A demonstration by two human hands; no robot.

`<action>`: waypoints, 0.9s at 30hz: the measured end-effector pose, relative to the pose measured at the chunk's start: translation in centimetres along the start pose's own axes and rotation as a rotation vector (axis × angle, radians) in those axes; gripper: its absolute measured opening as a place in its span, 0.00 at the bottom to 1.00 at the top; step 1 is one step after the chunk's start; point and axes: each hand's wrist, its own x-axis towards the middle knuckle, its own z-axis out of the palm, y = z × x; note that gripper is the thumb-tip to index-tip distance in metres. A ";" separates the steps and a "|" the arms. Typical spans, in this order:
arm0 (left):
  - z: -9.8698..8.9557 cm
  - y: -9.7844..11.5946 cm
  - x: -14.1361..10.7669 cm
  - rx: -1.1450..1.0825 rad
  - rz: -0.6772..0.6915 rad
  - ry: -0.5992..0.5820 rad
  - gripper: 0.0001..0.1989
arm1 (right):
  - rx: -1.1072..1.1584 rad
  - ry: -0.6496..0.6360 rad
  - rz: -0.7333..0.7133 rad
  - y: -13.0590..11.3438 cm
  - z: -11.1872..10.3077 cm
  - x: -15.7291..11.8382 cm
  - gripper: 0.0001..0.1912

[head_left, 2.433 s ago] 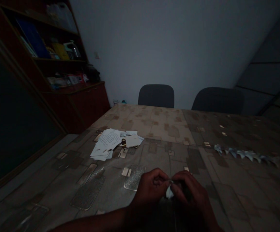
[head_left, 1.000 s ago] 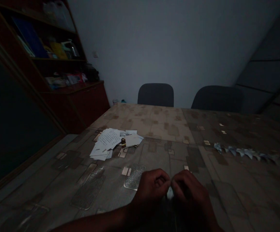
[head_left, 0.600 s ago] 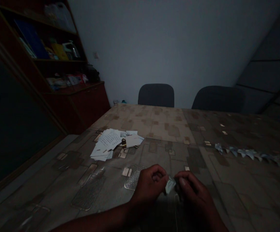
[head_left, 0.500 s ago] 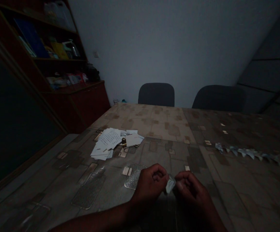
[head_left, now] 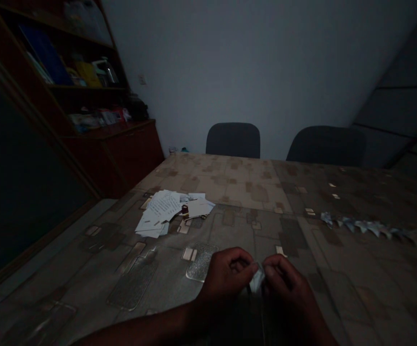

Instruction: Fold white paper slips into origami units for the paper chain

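Over the near part of the table (head_left: 208,180), your left hand (head_left: 226,276) has thumb and forefinger clamped on the paper (head_left: 256,281), a small, pale, folded piece. Your right hand (head_left: 284,278) has its fingers curled, the tips at the paper's right side; you cannot tell from this view whether they grip it. Farther up the table, on its left half, you have a loose, overlapping heap of cards (head_left: 161,206), some with writing. On the table's right side lies a row of pointed scraps (head_left: 367,227). Beyond the table's far edge stand two chairs (head_left: 233,139), with the cabinet (head_left: 136,149) off its far left corner.
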 end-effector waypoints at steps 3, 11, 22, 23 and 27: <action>0.1 0.2 0.0 -0.014 -0.025 0.025 0.07 | 0.122 -0.006 0.055 0.0 0.2 -0.1 0.16; 0.2 0.2 0.0 -0.044 -0.031 0.028 0.07 | 0.140 -0.002 0.054 0.3 0.4 -0.1 0.18; 0.4 0.0 0.0 -0.074 -0.075 0.005 0.07 | 0.069 -0.072 0.018 0.4 -0.1 0.4 0.12; 0.4 0.0 0.0 -0.076 -0.077 0.000 0.06 | 0.050 -0.061 0.007 0.4 -0.1 0.4 0.12; 0.2 -0.5 0.0 -0.065 -0.076 -0.032 0.06 | 0.005 -0.041 -0.017 0.7 -0.2 0.7 0.11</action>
